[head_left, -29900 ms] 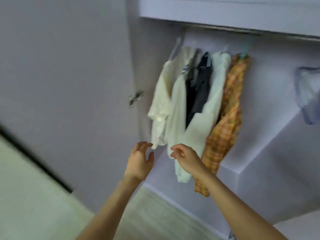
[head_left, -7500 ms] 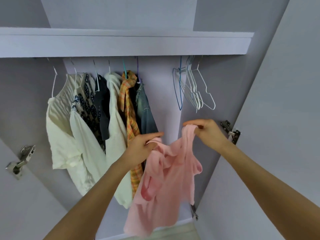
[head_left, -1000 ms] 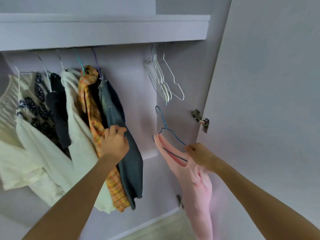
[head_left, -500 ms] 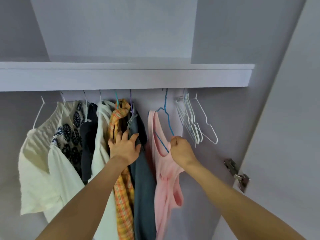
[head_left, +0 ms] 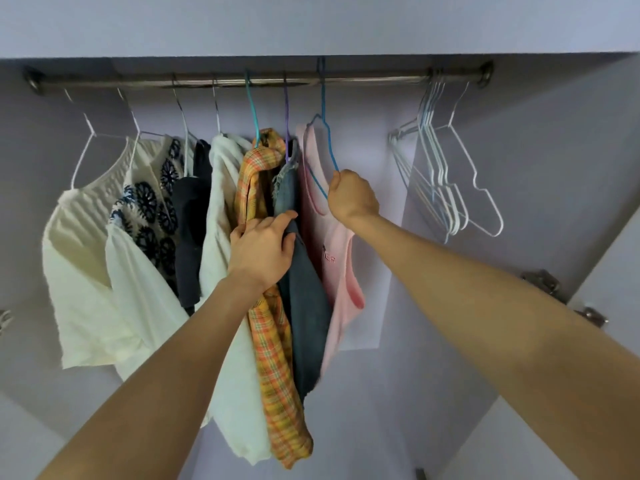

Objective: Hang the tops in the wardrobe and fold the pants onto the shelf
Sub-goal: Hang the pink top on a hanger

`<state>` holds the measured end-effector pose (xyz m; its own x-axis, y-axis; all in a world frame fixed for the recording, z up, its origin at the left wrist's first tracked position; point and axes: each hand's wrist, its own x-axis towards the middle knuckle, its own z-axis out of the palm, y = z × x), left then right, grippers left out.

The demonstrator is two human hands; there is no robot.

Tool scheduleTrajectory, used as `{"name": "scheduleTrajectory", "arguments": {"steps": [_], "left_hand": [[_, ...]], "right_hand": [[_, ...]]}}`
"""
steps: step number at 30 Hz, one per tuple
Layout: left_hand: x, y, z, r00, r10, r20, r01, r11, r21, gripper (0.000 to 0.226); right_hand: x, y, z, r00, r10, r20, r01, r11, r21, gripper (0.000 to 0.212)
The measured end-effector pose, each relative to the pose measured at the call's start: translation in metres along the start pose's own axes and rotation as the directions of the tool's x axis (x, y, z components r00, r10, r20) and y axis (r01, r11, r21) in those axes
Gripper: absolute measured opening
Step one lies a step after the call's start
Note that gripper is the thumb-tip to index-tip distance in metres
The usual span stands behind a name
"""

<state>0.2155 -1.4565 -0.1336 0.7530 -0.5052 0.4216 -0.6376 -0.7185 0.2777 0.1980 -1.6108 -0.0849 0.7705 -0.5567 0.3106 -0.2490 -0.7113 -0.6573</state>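
you are looking up into the wardrobe, with the rail [head_left: 242,79] running across the top from 10 o'clock to 1 o'clock. starting at 9 o'clock, a white pleated top [head_left: 79,258] is hanging on a white wire hanger, and beside it a white top with dark blue flower print [head_left: 149,216]. next a dark navy top [head_left: 188,237] is hanging, then a long white shirt [head_left: 221,202], then an orange plaid shirt [head_left: 273,358] on a teal hanger, then a denim shirt [head_left: 304,306] on a purple hanger.

your left hand [head_left: 261,251], near the centre, is resting on the plaid shirt and the denim shirt, fingers fairly straight and spread, fingertips lying on the denim fabric; it is pressing on the cloth, and you cannot tell whether it is gripping any of it.

just right of it, toward 12 o'clock, the pink top [head_left: 329,244] is hanging on a blue hanger [head_left: 325,133] whose hook is sitting over the rail. your right hand [head_left: 351,199] is curling its fingers round the lower right end of that hanger's wire, touching the pink top's shoulder.

at 2 o'clock a bunch of empty white hangers [head_left: 446,174] is hanging at the rail's right end. at 4 o'clock a metal door hinge [head_left: 543,282] is showing behind your right forearm.
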Motion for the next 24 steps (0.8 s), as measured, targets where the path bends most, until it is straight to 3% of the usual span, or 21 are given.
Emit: {"name": "scheduleTrajectory", "arguments": {"steps": [4,8,11,15,17,21,24], "left_hand": [[0.003,0.000,-0.003,0.999,-0.009,0.040,0.009,1.000,-0.022,0.044],[0.001,0.000,-0.013,0.994,0.000,0.106,0.006,0.999,-0.054,0.049],[-0.013,-0.002,-0.019,0.997,0.026,0.070,-0.021,0.997,-0.069,0.048],[-0.053,-0.003,-0.027,0.999,0.023,-0.044,-0.029,0.991,-0.131,0.045],[-0.078,-0.002,-0.033,0.996,0.005,-0.085,-0.022,0.978,-0.207,0.043],[-0.141,-0.003,-0.035,0.993,-0.104,-0.060,0.078,0.939,-0.335,0.042],[-0.191,-0.009,-0.037,0.970,-0.241,0.002,0.224,0.899,-0.376,0.041]], "right_hand": [[0.007,-0.008,0.011,0.990,0.036,0.135,-0.026,0.997,-0.078,0.030],[0.003,-0.009,0.009,0.988,0.047,0.149,-0.047,0.999,-0.003,0.031],[-0.012,0.000,0.004,0.987,0.065,0.145,-0.078,0.993,0.089,0.025],[-0.067,0.012,-0.002,0.997,0.023,0.074,-0.039,0.975,0.221,0.054],[-0.105,0.018,-0.003,1.000,0.022,0.002,-0.022,0.965,0.262,0.059],[-0.186,0.027,0.005,0.990,0.027,-0.136,0.018,0.948,0.316,0.049],[-0.239,0.025,0.014,1.000,0.029,0.000,-0.027,0.924,0.382,0.035]]}}
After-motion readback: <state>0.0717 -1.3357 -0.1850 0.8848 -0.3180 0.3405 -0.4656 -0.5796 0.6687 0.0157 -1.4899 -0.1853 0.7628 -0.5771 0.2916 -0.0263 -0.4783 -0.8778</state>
